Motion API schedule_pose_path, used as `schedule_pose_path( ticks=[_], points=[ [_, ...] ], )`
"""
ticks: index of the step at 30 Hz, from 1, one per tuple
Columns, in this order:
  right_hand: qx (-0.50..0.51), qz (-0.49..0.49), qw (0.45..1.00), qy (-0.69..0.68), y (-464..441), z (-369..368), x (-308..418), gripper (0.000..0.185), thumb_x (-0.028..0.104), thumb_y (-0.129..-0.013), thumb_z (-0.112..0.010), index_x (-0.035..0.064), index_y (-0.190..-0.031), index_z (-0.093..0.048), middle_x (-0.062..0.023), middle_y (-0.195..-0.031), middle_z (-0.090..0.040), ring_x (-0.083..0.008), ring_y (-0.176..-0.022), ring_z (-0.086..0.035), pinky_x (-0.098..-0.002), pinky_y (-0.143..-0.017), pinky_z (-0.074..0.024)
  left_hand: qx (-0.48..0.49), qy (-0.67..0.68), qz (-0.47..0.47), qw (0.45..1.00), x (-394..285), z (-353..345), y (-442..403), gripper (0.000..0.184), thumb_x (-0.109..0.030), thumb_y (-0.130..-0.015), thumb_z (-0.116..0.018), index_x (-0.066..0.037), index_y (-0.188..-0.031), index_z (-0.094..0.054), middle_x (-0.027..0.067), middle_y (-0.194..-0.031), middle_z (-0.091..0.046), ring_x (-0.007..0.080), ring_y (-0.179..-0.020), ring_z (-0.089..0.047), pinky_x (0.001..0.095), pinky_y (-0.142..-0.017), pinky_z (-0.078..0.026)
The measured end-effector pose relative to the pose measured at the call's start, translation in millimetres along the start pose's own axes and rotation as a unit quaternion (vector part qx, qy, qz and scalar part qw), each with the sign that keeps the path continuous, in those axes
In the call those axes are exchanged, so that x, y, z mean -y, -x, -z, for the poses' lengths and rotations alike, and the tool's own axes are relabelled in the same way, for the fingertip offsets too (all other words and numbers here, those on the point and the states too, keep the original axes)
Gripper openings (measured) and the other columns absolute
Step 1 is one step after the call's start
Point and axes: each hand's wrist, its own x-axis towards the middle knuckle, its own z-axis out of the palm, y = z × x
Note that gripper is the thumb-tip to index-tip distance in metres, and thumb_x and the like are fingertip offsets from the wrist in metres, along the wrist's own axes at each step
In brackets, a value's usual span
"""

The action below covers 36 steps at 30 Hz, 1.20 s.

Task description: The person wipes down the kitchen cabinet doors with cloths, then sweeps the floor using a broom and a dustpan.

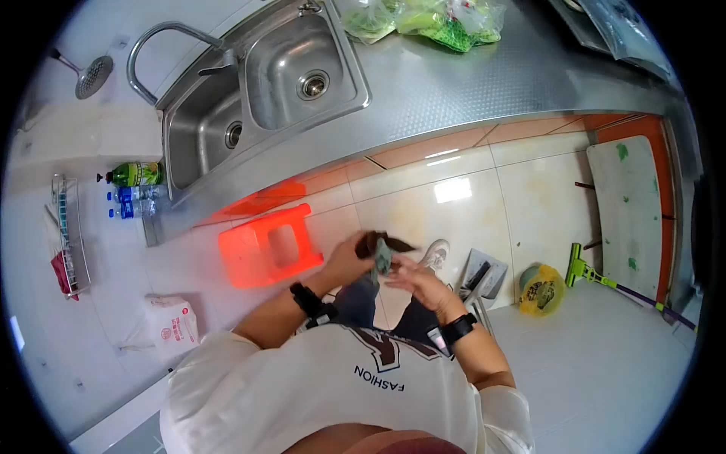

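My left hand (349,259) is closed around a bunched cloth (370,244), dark brown with a grey-green part (383,259) hanging from it. The cloth is held in front of my body, above the floor. My right hand (420,282) is beside it, fingers stretched toward the grey-green part. Its fingertips are at the edge of the cloth; whether they press on it I cannot tell. Black bands are on both wrists.
Ahead is a metal counter (469,79) with a double sink (265,113) and bagged green vegetables (454,23). An orange stool (257,250) stands left. On the right are a dustpan (484,272), a yellow-lined bin (543,291), a green squeegee (578,268) and a folding table (626,212).
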Motion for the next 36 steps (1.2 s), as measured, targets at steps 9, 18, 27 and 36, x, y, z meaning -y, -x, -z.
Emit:
schedule_pose_path(
  ticks=[9, 18, 27, 36],
  points=[
    [-0.416, 0.236, 0.877, 0.030, 156.8, 8.3, 3.8, 0.060, 0.031, -0.090, -0.059, 0.0062, -0.141, -0.038, -0.0109, -0.138, -0.048, -0.0243, -0.121, -0.049, -0.0391, -0.101, -0.0390, -0.145, -0.017, -0.223, 0.964, -94.4, 162.7, 5.7, 0.061, -0.013, -0.069, -0.074, -0.005, -0.127, -0.053, 0.0117, -0.116, -0.061, 0.0231, -0.105, -0.060, 0.0333, -0.091, -0.047],
    [-0.674, 0.251, 0.693, -0.053, 300.6, -25.8, -107.4, 0.053, 0.027, -0.088, -0.065, 0.0079, -0.134, -0.045, -0.0049, -0.121, -0.056, -0.0202, -0.110, -0.055, -0.0331, -0.089, -0.0441, -0.238, -0.428, -0.255, 0.834, -102.8, 219.4, 1.1, 0.067, -0.032, -0.077, -0.073, -0.010, -0.136, -0.048, 0.0156, -0.144, -0.041, 0.0351, -0.133, -0.036, 0.0390, -0.108, -0.034],
    [-0.770, 0.234, 0.588, -0.077, 343.2, -84.5, -196.9, 0.048, 0.021, -0.089, -0.064, 0.0029, -0.130, -0.047, -0.0059, -0.113, -0.059, -0.0169, -0.099, -0.059, -0.0294, -0.080, -0.0488, 0.303, -0.178, -0.695, 0.627, -259.4, 122.2, 210.1, 0.044, -0.005, -0.083, -0.060, -0.002, -0.126, -0.055, 0.0141, -0.128, -0.058, 0.0270, -0.112, -0.058, 0.0342, -0.097, -0.044],
    [-0.813, 0.265, 0.519, 0.022, 353.4, -46.5, -260.3, 0.048, 0.021, -0.086, -0.064, -0.0016, -0.127, -0.050, -0.0123, -0.116, -0.059, -0.0222, -0.104, -0.057, -0.0327, -0.087, -0.0459, 0.424, -0.278, -0.759, 0.408, -267.6, 61.6, 271.2, 0.045, 0.000, -0.080, -0.060, -0.004, -0.125, -0.057, 0.0135, -0.125, -0.060, 0.0273, -0.106, -0.060, 0.0337, -0.092, -0.046]
  ],
)
